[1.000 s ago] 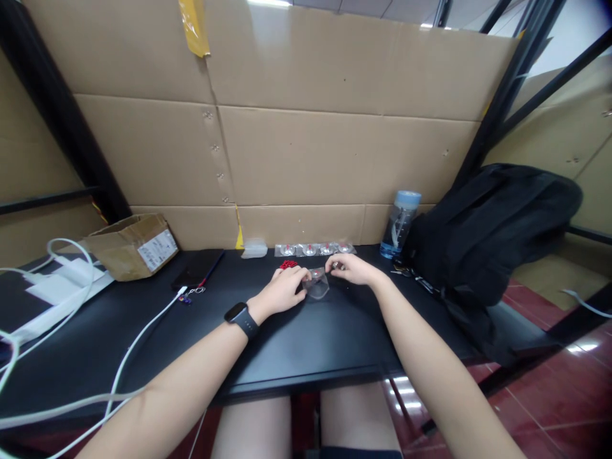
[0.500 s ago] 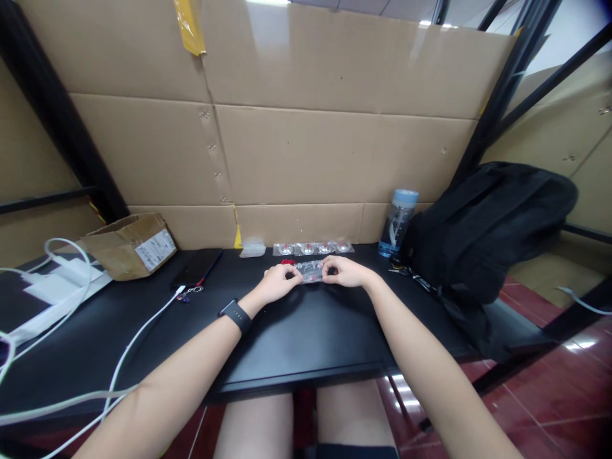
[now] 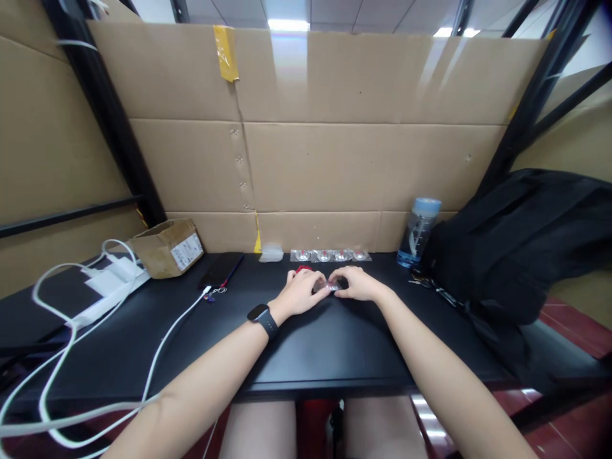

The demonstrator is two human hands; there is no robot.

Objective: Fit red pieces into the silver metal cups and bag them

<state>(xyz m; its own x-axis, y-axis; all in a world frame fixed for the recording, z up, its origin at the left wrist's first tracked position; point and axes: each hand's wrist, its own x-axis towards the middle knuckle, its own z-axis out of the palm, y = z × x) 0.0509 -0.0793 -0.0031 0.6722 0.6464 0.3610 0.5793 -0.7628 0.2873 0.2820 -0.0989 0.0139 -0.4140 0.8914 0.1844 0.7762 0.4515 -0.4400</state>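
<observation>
My left hand [image 3: 301, 292], below a dark wristwatch [image 3: 262, 317], has its fingers curled over the left side of a small clear plastic packet [image 3: 332, 287]. On the packet's other side, my right hand [image 3: 356, 283] grips it between thumb and fingers. Both hands stay low over the black table, their fingertips nearly meeting, and they hide most of the packet. A bit of something red [image 3: 303, 269] shows just behind my left hand; its kind is unclear. Behind the hands lies a row of several clear packets [image 3: 329, 255] with round silvery items and red marks.
At the left are a cardboard box [image 3: 167, 248], a dark phone [image 3: 221, 270], a power strip [image 3: 112, 290] and white cables [image 3: 157, 357]. Translucent plastic pieces [image 3: 271, 253] lie by the cardboard wall. A water bottle [image 3: 419, 233] and black backpack [image 3: 521, 242] stand right.
My hands have come closer together around the packet, covering more of it. The view has shifted, so the whole scene sits further right and slightly lower.
</observation>
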